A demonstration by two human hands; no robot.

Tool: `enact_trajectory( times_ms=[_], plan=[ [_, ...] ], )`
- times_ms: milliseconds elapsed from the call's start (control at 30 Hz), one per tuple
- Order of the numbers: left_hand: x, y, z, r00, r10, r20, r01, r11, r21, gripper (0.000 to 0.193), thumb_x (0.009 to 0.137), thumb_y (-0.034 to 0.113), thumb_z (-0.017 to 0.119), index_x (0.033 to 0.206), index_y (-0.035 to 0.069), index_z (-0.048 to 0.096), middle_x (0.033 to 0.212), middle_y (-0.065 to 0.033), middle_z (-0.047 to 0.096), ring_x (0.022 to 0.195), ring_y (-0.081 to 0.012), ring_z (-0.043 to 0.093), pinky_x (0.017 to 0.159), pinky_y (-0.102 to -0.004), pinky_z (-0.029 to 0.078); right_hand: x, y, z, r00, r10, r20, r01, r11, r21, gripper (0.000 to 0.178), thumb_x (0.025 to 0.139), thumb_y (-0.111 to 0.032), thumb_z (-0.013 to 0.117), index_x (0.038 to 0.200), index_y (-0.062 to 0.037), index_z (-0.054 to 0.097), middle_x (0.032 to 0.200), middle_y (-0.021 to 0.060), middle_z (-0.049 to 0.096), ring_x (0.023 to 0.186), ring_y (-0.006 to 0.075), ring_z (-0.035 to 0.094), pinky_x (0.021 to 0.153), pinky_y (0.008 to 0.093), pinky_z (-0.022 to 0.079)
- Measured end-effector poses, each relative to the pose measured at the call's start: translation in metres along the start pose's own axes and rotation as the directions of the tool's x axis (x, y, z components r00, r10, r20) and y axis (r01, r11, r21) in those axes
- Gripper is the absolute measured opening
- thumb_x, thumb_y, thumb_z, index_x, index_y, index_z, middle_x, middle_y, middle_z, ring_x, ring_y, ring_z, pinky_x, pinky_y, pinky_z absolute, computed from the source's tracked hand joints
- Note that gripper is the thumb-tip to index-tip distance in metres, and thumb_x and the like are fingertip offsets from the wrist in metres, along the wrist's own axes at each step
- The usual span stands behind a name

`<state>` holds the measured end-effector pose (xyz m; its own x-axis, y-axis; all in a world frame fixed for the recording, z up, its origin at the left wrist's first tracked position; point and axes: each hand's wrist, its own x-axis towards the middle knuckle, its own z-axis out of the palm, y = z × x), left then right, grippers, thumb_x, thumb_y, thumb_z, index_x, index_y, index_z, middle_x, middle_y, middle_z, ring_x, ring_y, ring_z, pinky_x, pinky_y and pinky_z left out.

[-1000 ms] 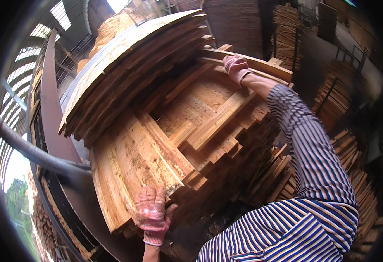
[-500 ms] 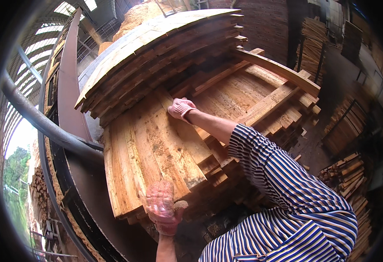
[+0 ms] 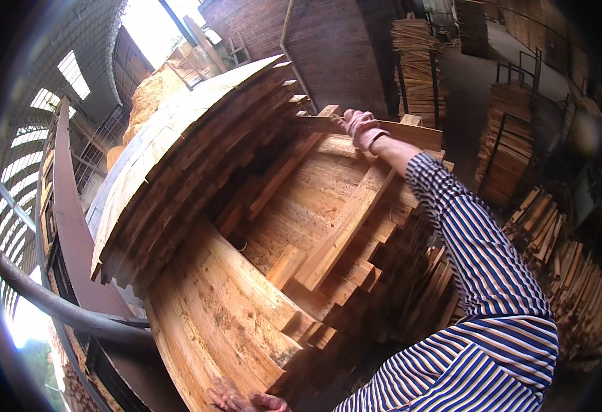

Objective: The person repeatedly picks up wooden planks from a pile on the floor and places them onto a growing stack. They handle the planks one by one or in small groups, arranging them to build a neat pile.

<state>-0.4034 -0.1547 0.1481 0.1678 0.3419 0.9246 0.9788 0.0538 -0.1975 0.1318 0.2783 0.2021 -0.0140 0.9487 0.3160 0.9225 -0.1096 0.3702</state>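
My right hand point(image 3: 364, 132), in a pinkish work glove, reaches to the far side of the lumber stack. Its fingers are closed over the edge of a wooden board point(image 3: 411, 135) lying crosswise there. At the lower edge of the picture is my left hand point(image 3: 246, 400), also gloved and partly cut off. It rests at the near ends of a row of planks point(image 3: 205, 302), fingers apart and holding nothing I can see. A squared timber point(image 3: 349, 226) lies across the lower layer of boards point(image 3: 301, 199), with a short block point(image 3: 287, 266) beside it.
A taller tier of stacked boards point(image 3: 198, 137) rises at the far left of the stack. Along the left run a grey metal pipe point(image 3: 74, 312) and a brown steel beam point(image 3: 74, 213). Racks of sticks point(image 3: 418, 69) and piles of cut wood point(image 3: 569, 295) stand to the right.
My right hand has left the planks in the middle and moved far right onto the crosswise board. The view has swung right, and my left hand now sits lower in the picture.
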Motion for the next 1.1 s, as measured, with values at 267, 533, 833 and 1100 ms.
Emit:
enact_trajectory(
  times_ms=[267,533,833,1100],
  plan=[
    [0.043,0.009,-0.012,0.971,-0.114,0.211,0.132,0.989,-0.072,0.047,0.103,0.035,0.050,0.114,-0.009,0.063,0.115,-0.0255,0.067,0.111,-0.0483,0.061,0.101,-0.0592,0.046,-0.047,-0.034,-0.070,0.965,-0.211,0.157,0.044,0.718,0.694,0.078,0.074,-0.032,0.066,0.146,-0.0141,0.044,0.113,0.0232,0.068,0.103,0.0374,0.068,0.087,0.0482,0.052],
    [-0.083,-0.042,0.029,0.987,-0.160,-0.002,0.160,0.986,0.051,0.049,0.105,0.032,0.042,0.125,-0.009,0.058,0.123,-0.0262,0.063,0.116,-0.0426,0.061,0.105,-0.0542,0.046,-0.080,-0.234,-0.158,0.874,-0.468,0.129,0.094,0.424,0.901,0.056,0.097,-0.050,0.048,0.133,-0.0071,0.055,0.115,0.0279,0.067,0.107,0.0377,0.067,0.089,0.0482,0.053],
    [-0.042,-0.038,0.034,0.986,-0.153,-0.060,0.162,0.970,0.183,0.043,0.104,0.030,0.048,0.126,-0.006,0.055,0.128,-0.0241,0.061,0.118,-0.0433,0.060,0.108,-0.0596,0.043,-0.042,-0.354,-0.149,0.873,-0.488,-0.013,0.269,0.457,0.848,0.044,0.104,-0.045,0.031,0.133,-0.0247,0.058,0.130,0.0216,0.060,0.113,0.0449,0.063,0.085,0.0599,0.054],
    [-0.082,0.002,0.005,0.936,0.353,0.013,-0.340,0.890,0.303,0.038,0.099,-0.001,0.054,0.136,-0.009,0.050,0.128,-0.0325,0.056,0.116,-0.0452,0.061,0.094,-0.0513,0.055,-0.131,-0.254,-0.190,0.951,-0.158,-0.267,0.300,0.249,0.921,0.059,0.096,-0.058,0.047,0.128,-0.0099,0.061,0.121,0.0325,0.056,0.115,0.0449,0.058,0.091,0.0578,0.052]
  ],
)
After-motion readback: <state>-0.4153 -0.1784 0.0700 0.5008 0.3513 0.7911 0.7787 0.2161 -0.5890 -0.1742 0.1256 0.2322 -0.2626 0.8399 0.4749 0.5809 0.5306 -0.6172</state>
